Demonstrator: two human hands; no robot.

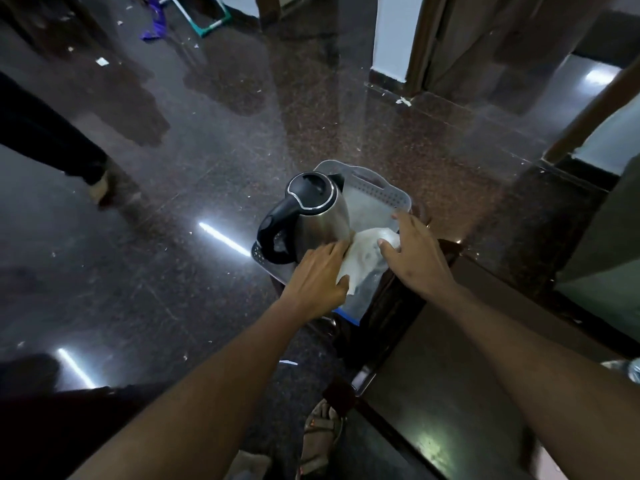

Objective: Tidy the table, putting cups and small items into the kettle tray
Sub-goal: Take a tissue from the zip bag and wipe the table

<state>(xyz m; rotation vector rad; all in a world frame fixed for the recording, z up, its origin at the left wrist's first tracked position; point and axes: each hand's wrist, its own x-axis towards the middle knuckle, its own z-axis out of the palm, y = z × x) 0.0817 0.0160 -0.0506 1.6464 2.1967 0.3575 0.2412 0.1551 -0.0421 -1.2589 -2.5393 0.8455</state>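
Observation:
A steel kettle [313,216] with a black lid and handle stands at the left of a pale plastic tray [381,188], which rests on the far end of a dark table [450,341]. A white crumpled paper or cloth [363,254] lies in the tray beside the kettle. My left hand [318,278] grips its near left edge, fingers against the kettle's base. My right hand [419,251] holds its right side, thumb on top, next to the tray's right rim. No cups are visible.
Polished dark stone floor [207,168] surrounds the table, littered with small scraps. Another person's leg and foot [97,185] stand at the left. My sandalled foot [322,438] shows below the table edge. A clear bottle [633,368] sits at the right edge.

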